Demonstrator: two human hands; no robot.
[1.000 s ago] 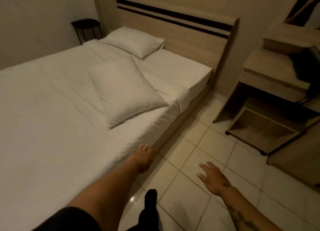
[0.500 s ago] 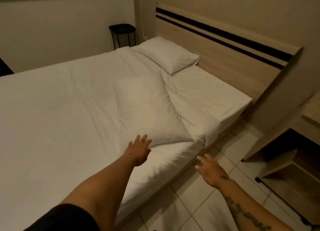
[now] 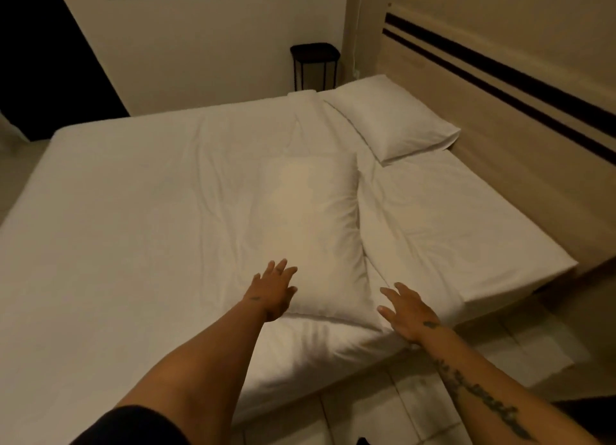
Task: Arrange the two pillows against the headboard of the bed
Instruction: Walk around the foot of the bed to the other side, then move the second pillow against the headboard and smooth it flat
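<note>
Two white pillows lie on a white bed (image 3: 133, 211). The far pillow (image 3: 393, 118) rests flat at the wooden headboard (image 3: 500, 134), which has two dark stripes. The near pillow (image 3: 313, 231) lies lengthwise in the middle of the mattress, away from the headboard. My left hand (image 3: 273, 291) is open, fingers spread, at the near pillow's lower left corner. My right hand (image 3: 406, 311) is open too, hovering over the bed's edge just right of that pillow's lower right corner. Neither hand holds anything.
A small black side table (image 3: 315, 64) stands in the far corner beyond the bed. Pale floor tiles (image 3: 383, 411) run along the near side of the bed. A dark doorway (image 3: 43, 51) opens at the far left.
I have stepped closer and turned left toward the bed. Both hands have moved forward from over the floor to either side of the near pillow's lower end.
</note>
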